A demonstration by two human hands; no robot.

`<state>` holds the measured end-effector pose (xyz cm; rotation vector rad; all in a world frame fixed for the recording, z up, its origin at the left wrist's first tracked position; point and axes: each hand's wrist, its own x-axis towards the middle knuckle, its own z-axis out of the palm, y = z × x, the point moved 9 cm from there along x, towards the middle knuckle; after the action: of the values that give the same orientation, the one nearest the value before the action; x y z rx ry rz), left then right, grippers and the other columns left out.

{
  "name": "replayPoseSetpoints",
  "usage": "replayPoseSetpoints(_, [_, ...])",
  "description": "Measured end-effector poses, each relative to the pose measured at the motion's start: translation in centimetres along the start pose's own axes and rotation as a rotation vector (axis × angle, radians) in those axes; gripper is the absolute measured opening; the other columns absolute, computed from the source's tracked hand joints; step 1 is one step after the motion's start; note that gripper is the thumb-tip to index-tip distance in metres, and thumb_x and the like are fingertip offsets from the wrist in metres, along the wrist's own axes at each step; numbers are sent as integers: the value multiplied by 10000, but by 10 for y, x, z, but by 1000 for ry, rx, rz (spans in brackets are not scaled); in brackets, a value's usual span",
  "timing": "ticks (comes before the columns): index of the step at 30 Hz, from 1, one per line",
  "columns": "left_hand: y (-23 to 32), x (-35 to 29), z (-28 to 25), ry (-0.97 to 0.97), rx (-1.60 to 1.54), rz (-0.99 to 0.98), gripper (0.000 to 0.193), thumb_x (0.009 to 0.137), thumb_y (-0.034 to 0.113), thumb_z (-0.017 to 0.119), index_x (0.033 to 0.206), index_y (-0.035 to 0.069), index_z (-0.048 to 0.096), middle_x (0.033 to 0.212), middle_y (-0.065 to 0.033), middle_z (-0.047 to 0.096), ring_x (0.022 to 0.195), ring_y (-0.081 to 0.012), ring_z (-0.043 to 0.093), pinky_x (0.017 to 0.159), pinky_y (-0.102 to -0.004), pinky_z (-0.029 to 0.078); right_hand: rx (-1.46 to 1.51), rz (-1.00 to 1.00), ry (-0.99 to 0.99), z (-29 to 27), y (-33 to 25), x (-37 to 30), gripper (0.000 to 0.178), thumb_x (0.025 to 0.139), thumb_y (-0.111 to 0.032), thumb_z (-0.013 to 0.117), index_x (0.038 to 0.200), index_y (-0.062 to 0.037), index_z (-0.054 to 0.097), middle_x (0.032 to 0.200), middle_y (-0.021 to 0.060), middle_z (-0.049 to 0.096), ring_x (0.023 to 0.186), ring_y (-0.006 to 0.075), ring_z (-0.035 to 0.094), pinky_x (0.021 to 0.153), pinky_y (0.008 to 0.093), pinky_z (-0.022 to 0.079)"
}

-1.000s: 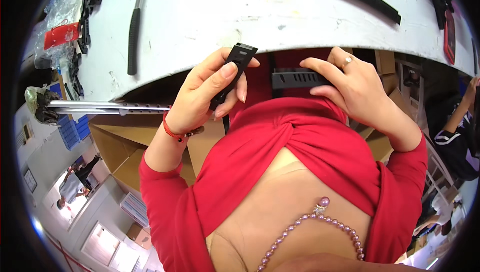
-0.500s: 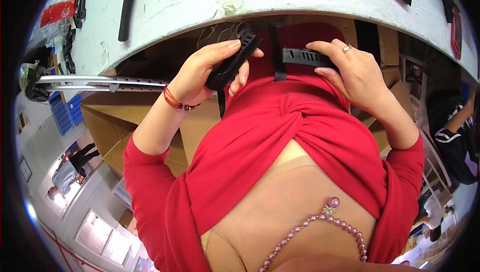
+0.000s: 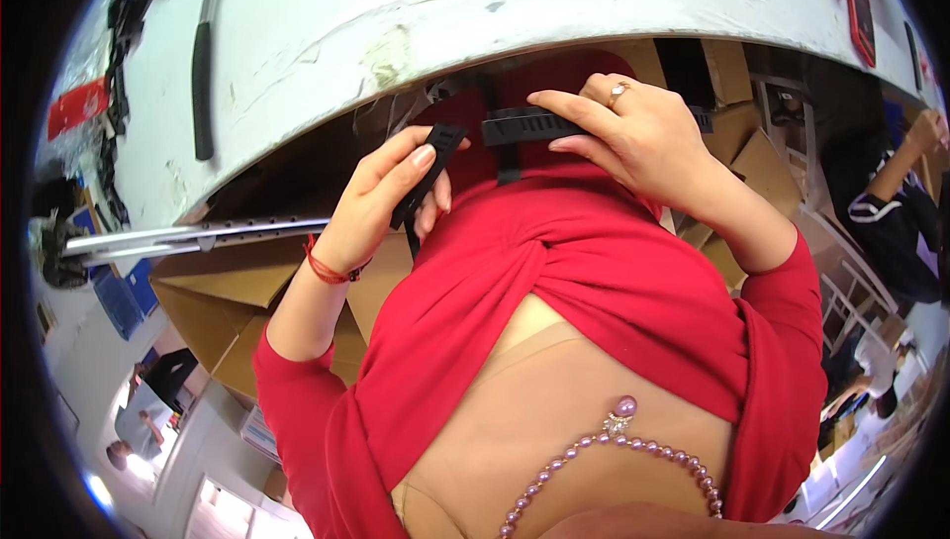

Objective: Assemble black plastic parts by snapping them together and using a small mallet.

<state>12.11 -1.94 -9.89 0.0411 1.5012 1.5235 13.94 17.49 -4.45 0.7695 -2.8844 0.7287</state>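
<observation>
My left hand (image 3: pixel 381 183) grips a tilted black strip (image 3: pixel 435 166); my right hand (image 3: pixel 643 131) pinches a slotted black bar (image 3: pixel 522 126) beside it. Both sit over my lap, near the white table (image 3: pixel 445 0). The bar seemingly extends past my knuckles.

You are in what looks like an assembly workshop, at a scuffed white surface (image 3: pixel 327 54) arcing across the top of the frame. Dark parts (image 3: pixel 139 0) crowd its edge at upper left, near a black-handled tool (image 3: pixel 204 94), while a slotted black piece (image 3: pixel 524 126) is held near the center. Opened cardboard boxes (image 3: pixel 233 277) fill the space below the surface, with a blue crate (image 3: pixel 121 299) at left. One person in dark clothing (image 3: pixel 899 232) appears at the right edge; a second person (image 3: pixel 143 422) bends at lower left.
</observation>
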Motion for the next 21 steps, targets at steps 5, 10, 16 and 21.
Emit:
replayPoseSetpoints(5, [-7, 9, 5, -39, 82, -32, 384, 1075, 280, 385, 1228, -26, 560, 697, -18, 556, 491, -41, 427, 496, -184, 353, 0, 41, 22, 0, 6, -2, 373, 844, -338, 721, 1159, -149, 652, 834, 21, 603, 770, 197, 639, 611, 324, 519])
replayPoseSetpoints(10, [-13, 11, 1, 40, 87, -67, 326, 1069, 255, 419, 1172, -4, 587, 684, -18, 551, 509, -59, 427, 490, -198, 341, -41, -97, 107, -1, -3, 0, 331, 846, -329, 694, 1085, -106, 636, 900, 55, 649, 804, 196, 654, 652, 299, 539])
replayPoseSetpoints(16, [-26, 9, -10, 91, 99, -74, 371, 1073, 284, 397, 1193, -18, 574, 697, -18, 531, 484, -58, 396, 447, -192, 294, -150, -162, 199, 2, -10, -1, 349, 830, -323, 706, 1126, -140, 694, 809, -1, 561, 742, 136, 585, 609, 260, 472])
replayPoseSetpoints(21, [-19, 13, -6, 62, 94, -73, 324, 1065, 292, 431, 1112, 7, 577, 692, -24, 554, 507, -63, 438, 468, -201, 331, -178, -169, 225, 2, -11, -5, 315, 816, -242, 671, 1115, -144, 701, 808, -3, 566, 733, 123, 569, 601, 260, 466])
